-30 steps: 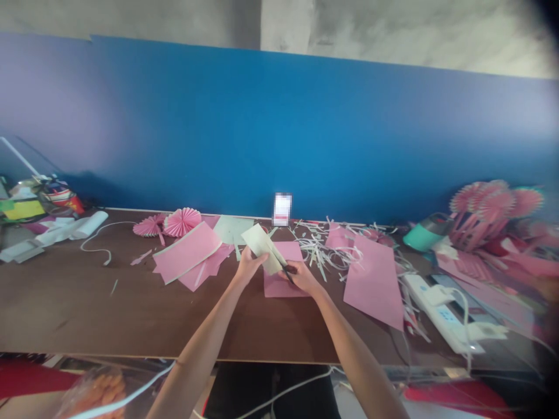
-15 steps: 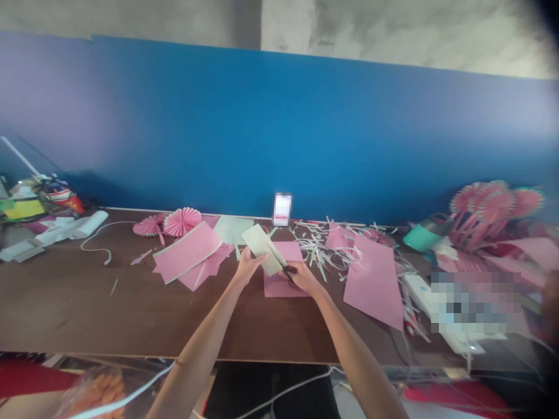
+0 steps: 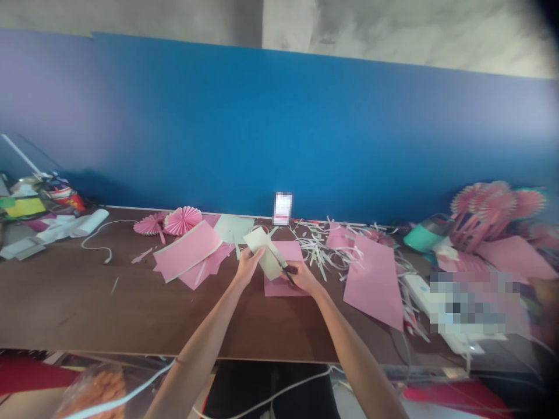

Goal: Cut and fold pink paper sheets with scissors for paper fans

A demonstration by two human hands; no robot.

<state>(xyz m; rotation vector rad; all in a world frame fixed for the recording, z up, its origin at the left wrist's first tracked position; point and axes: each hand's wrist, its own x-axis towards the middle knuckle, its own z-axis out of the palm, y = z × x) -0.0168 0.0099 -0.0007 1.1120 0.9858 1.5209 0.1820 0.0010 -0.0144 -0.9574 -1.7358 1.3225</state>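
Note:
My left hand (image 3: 250,264) grips a pale cream sheet of paper (image 3: 264,251) by its left edge, thumb on top. In my right hand (image 3: 303,274) is a pair of dark-handled scissors (image 3: 288,272), its blades pointing up and left along the right edge of the cream sheet. A narrow strip seems to part from that edge beside the blades. Under both hands a pink sheet of paper (image 3: 286,289) lies on the brown table (image 3: 174,326). My fingers partly hide the scissor handles.
Pink sheets (image 3: 190,250) and pleated pink rosettes (image 3: 183,221) lie to the left. Curled white paper strips (image 3: 321,250) and a large pink sheet (image 3: 373,279) lie to the right, near a white power strip (image 3: 430,302). A lit phone (image 3: 283,208) leans against the blue partition (image 3: 279,128).
The cream sheet has shifted slightly right and down, with a little more of its right edge along the scissors. At far right, a pink sheet beside the rosettes has moved.

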